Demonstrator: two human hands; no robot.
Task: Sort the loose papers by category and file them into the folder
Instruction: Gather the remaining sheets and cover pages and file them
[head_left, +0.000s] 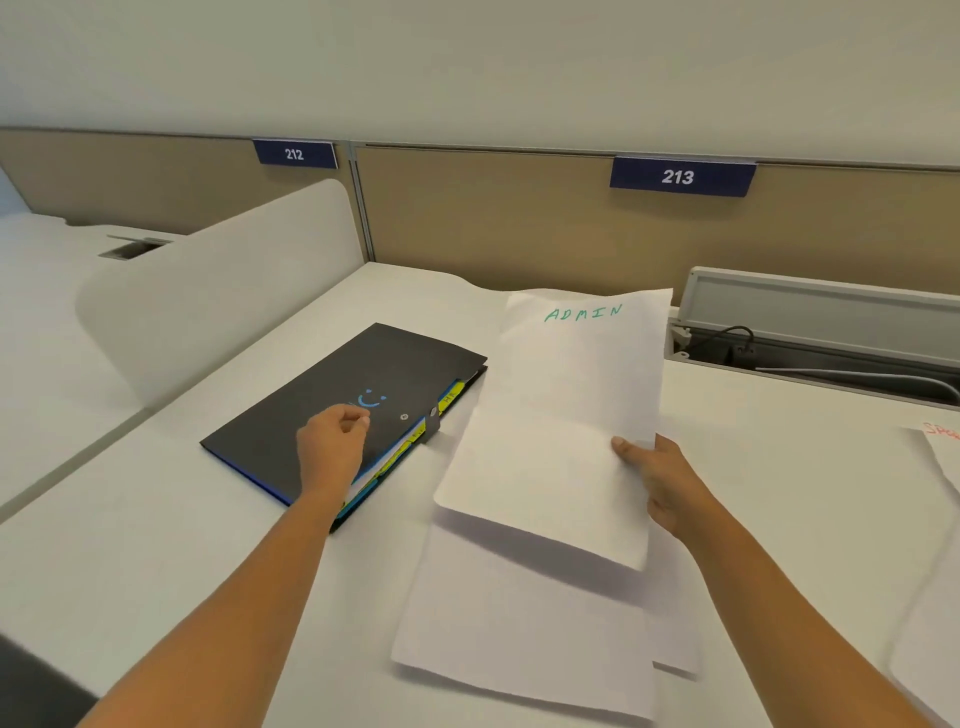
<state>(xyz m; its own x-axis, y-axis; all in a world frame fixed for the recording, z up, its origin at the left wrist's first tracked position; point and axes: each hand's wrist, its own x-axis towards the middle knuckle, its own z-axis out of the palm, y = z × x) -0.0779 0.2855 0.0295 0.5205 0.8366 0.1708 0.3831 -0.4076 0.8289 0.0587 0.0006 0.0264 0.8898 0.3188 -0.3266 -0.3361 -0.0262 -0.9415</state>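
A black folder (322, 395) with a blue smiley and yellow index tabs along its right edge lies closed on the white desk (130, 571). My left hand (332, 441) hovers over its cover with fingers curled, holding nothing that I can see. My right hand (660, 483) grips the right edge of a white sheet marked "ADMIN" (566, 415) in green, lifted above the desk. Under it lies a stack of white papers (519, 634).
More sheets (935, 467), one with red writing, lie at the right edge. An open cable tray (810, 343) with wires sits at the back right. A beige partition with number plates 212 and 213 runs behind, and a white divider (208, 291) stands on the left.
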